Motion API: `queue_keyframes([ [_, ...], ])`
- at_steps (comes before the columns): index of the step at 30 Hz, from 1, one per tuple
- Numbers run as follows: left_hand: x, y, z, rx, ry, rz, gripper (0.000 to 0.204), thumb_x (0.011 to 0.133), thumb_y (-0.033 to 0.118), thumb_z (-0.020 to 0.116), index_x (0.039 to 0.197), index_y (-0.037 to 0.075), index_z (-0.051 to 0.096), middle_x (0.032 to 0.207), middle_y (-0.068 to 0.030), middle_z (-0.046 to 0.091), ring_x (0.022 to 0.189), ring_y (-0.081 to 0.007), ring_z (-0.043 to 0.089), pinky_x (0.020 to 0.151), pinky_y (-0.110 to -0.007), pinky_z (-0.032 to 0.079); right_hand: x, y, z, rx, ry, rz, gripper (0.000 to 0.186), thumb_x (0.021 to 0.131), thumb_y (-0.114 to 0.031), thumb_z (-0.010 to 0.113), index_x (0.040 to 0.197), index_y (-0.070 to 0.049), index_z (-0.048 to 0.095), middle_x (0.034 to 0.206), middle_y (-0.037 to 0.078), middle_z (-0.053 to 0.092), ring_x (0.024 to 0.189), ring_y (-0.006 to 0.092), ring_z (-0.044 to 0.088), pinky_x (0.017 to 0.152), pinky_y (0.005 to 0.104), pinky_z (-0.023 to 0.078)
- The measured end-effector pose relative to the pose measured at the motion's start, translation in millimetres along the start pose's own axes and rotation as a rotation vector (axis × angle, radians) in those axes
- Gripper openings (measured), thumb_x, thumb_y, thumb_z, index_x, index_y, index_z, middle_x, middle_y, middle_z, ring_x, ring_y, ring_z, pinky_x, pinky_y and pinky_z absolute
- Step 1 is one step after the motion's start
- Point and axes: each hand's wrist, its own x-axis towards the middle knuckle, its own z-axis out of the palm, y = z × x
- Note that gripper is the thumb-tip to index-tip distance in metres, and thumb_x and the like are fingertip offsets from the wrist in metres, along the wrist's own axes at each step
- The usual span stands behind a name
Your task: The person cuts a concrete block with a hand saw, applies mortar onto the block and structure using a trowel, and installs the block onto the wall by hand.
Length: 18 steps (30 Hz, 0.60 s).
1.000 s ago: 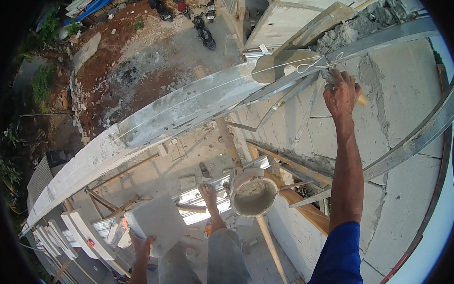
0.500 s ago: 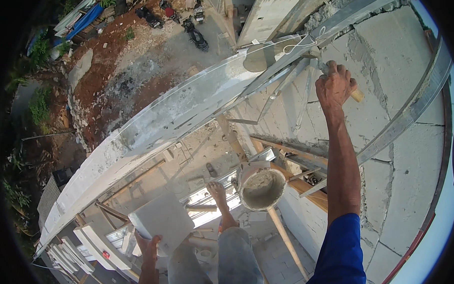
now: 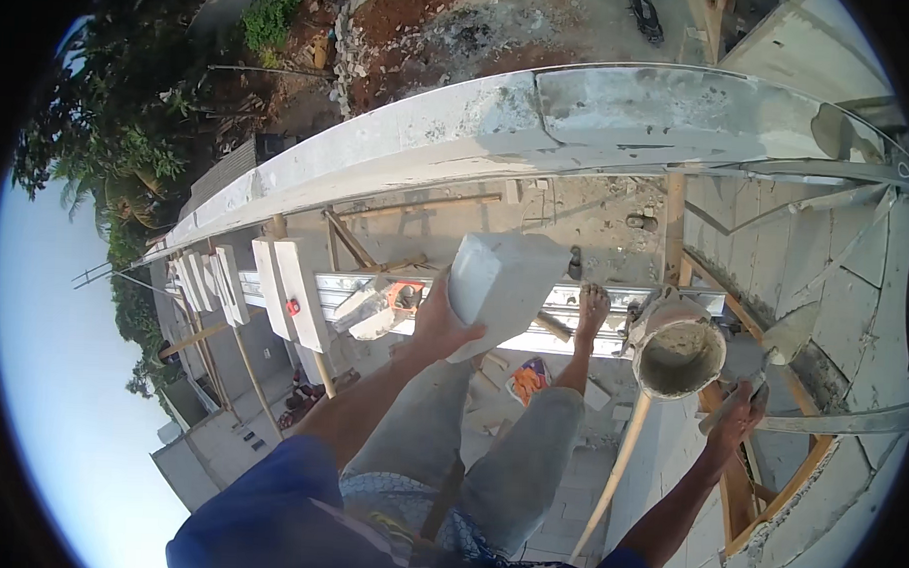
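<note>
My left hand (image 3: 441, 322) grips a pale lightweight block (image 3: 499, 286) above my legs, with fingers round its left side. My right hand (image 3: 735, 414) is closed on the handle of a trowel (image 3: 788, 334), whose mortar-smeared blade points up beside the bucket (image 3: 680, 360) of grey mortar. My bare foot (image 3: 589, 309) rests on a narrow light metal platform, left of the bucket. The floor far below shows between the beams and planks.
A long concrete beam (image 3: 410, 130) curves across the top, with open ground beyond. Upright white panels (image 3: 289, 293) stand at the left among timber poles. A block wall (image 3: 844, 298) with a metal channel (image 3: 830, 419) is at the right. A long pole (image 3: 624, 455) runs downward beside me.
The view has swung left. My right hand has come down from the top of the wall to beside the bucket with the trowel. The block in my left hand is raised and tilted.
</note>
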Motion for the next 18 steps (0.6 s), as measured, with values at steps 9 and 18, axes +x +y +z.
queue_keyframes([
  [9,19,17,7,0.059,-0.050,0.054,0.102,0.056,0.030,0.080,0.138,-0.002,0.027,0.123,-0.0236,0.048,0.113,-0.0408,0.053,0.093,-0.045,0.048,-35,240,21,-0.308,-0.361,0.356,0.042,0.090,-0.040,0.055,0.098,0.001,0.063,0.069,0.006,0.053,0.052,0.0146,0.048,0.042,0.0277,0.038],
  [18,36,25,39,0.044,-0.104,0.211,0.100,0.056,0.023,0.081,0.138,0.001,0.030,0.126,-0.0233,0.049,0.113,-0.0389,0.054,0.093,-0.046,0.047,-9,254,47,-0.756,-0.206,-0.225,0.026,0.086,-0.031,0.062,0.095,-0.007,0.055,0.091,0.021,0.066,0.089,0.0431,0.063,0.074,0.0501,0.051],
])
